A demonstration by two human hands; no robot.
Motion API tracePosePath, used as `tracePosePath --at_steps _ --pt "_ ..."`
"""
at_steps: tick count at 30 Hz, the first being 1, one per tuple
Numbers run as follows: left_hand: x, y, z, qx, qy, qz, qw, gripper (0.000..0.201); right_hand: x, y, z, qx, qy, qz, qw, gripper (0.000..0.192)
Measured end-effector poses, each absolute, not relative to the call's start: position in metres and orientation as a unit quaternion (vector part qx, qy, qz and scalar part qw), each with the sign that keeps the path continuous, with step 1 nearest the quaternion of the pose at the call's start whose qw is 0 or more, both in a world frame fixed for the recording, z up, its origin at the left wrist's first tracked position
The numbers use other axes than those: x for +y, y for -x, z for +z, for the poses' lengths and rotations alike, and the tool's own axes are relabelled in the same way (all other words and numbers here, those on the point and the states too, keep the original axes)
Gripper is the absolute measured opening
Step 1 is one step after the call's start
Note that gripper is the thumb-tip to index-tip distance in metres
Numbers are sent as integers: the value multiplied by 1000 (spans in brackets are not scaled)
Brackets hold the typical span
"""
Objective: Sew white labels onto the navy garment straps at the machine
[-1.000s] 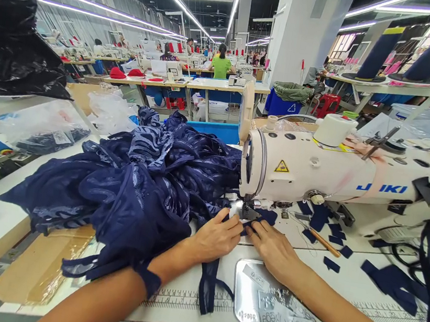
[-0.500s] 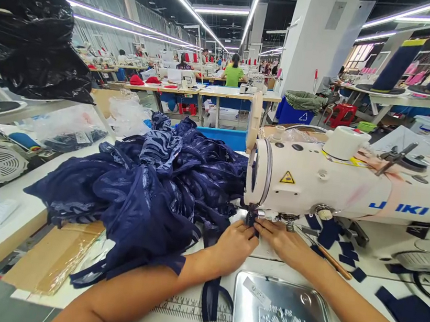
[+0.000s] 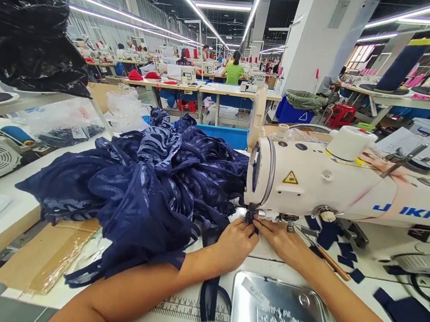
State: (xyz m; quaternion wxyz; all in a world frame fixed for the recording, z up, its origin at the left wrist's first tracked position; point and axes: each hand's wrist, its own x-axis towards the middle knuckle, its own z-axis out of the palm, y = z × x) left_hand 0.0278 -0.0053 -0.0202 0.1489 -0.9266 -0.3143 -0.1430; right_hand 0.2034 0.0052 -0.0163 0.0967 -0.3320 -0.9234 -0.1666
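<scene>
Under the head of a white sewing machine (image 3: 311, 179), both hands meet at the presser foot (image 3: 249, 214). My left hand (image 3: 236, 243) has its fingers curled and pressed onto a small piece of navy fabric (image 3: 256, 230). From the other side my right hand (image 3: 274, 236) lies low, fingertips together on the same fabric at the needle area. Its exact grip is partly hidden. A large heap of navy mesh garments (image 3: 136, 182) lies left of the machine and drapes over my left forearm. A navy strap (image 3: 208, 300) hangs below my left wrist.
A metal tray (image 3: 238, 312) with printed labels sits at the front edge, over a printed ruler. Navy fabric pieces (image 3: 412, 319), a wooden-handled tool (image 3: 332, 262) and black scissors (image 3: 426, 286) lie right. Cardboard (image 3: 48, 252) is at left. People work at tables behind.
The view has shifted slightly. Both hands stay at the presser foot with the fabric, with hardly any movement.
</scene>
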Motion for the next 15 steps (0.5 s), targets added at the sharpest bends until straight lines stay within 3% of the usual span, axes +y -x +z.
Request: tracePosePath --at_steps 15 --pt "-2 -35 -23 -342 910 -151 180 12 11 -202 -25 -904 372 -195 83 57"
